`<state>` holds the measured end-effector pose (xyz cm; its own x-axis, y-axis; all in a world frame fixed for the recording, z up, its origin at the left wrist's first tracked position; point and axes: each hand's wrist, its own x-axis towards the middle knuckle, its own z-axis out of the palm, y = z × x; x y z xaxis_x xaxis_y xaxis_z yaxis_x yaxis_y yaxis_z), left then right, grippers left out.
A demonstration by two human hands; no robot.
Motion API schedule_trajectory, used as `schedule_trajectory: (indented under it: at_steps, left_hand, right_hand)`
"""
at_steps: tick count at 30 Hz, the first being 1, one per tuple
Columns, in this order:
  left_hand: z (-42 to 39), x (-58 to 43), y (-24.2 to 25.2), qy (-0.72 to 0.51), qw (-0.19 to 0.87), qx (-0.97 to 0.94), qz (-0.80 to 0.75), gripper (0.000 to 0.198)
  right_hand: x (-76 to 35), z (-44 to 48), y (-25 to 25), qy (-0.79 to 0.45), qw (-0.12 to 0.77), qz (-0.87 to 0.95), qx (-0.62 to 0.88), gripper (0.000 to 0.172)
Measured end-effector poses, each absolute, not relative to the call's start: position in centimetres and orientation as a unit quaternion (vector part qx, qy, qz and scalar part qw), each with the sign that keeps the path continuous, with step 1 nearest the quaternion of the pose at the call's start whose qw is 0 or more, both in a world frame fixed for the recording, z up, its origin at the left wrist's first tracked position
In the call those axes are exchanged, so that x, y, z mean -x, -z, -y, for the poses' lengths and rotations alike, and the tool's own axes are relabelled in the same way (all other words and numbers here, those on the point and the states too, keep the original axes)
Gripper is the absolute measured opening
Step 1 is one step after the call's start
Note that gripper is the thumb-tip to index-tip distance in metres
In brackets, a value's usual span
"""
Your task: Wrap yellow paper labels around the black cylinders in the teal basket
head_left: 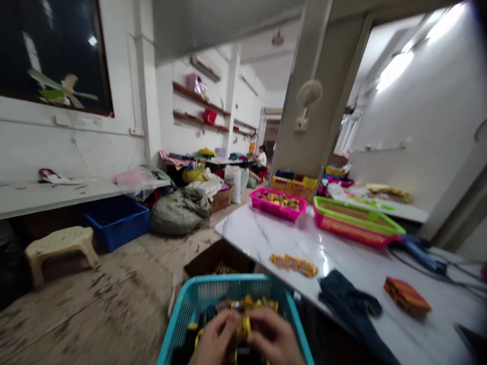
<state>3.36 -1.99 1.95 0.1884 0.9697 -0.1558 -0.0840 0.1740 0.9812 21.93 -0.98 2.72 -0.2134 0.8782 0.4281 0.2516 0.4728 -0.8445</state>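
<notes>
Over a turquoise plastic basket (190, 294), both hands are close together at the bottom of the view. My left hand (217, 338) is closed, thumb and fingers pinching a small yellow-and-brown piece (244, 328). On the other side my right hand (276, 335) has its fingers curled around the same piece. Blur and the fingers hide what exactly it is. Inside the basket lie several yellow and brown pieces (262, 302) and dark items with yellow edges (192, 327).
On the marble-patterned table (251, 243) are a row of orange packets (292, 264), dark blue cloth (348, 299), an orange bundle (407, 297), a pink basket (279, 212) and a green-rimmed basket (357, 215). A cardboard box (205, 258), stool (63, 241) and blue bin (117, 223) stand left. A person (262, 158) sits far back.
</notes>
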Motion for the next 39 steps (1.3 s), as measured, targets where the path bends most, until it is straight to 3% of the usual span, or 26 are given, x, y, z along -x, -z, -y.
schedule_trajectory:
  at_steps: [2, 9, 15, 19, 22, 27, 30, 34, 39]
  left_hand:
    - [1.7, -3.6, -3.3, -0.455, 0.592, -0.493, -0.447, 0.053]
    - [-1.1, -4.9, -8.6, -0.463, 0.558, -0.585, -0.365, 0.036]
    - [0.2, -4.9, -5.1, -0.470, 0.658, -0.464, -0.361, 0.040]
    - [1.9, -4.9, -3.1, -0.503, 0.532, -0.557, -0.393, 0.024]
    - [2.7, -4.8, -2.6, -0.499, 0.454, -0.635, -0.377, 0.021]
    - [3.0, -4.3, -1.4, -0.501, 0.576, -0.506, -0.401, 0.055]
    - [2.9, -4.3, -0.6, -0.473, 0.634, -0.448, -0.417, 0.047]
    - [2.5, -4.8, -0.4, -0.484, 0.567, -0.522, -0.415, 0.032]
    - [1.6, -4.7, -1.1, -0.460, 0.569, -0.544, -0.411, 0.037]
  right_hand:
    - [-21.7, 1.4, -3.1, -0.353, 0.483, 0.689, 0.409, 0.020]
    - [-23.0, -0.1, -6.9, -0.359, 0.575, 0.631, 0.379, 0.028]
    - [-22.7, 0.9, -4.4, -0.318, 0.530, 0.682, 0.391, 0.030]
    - [-21.9, 1.9, -2.4, -0.438, 0.524, 0.593, 0.427, 0.020]
    - [-21.7, 2.2, -2.1, -0.527, 0.485, 0.543, 0.437, 0.021]
    - [-22.4, 2.0, -1.5, -0.458, 0.524, 0.581, 0.423, 0.026]
    - [-22.6, 2.2, -0.9, -0.435, 0.519, 0.602, 0.424, 0.026]
    - [-22.3, 2.3, -0.4, -0.547, 0.479, 0.494, 0.477, 0.024]
    - [-22.0, 1.8, -0.6, -0.626, 0.458, 0.409, 0.481, 0.031]
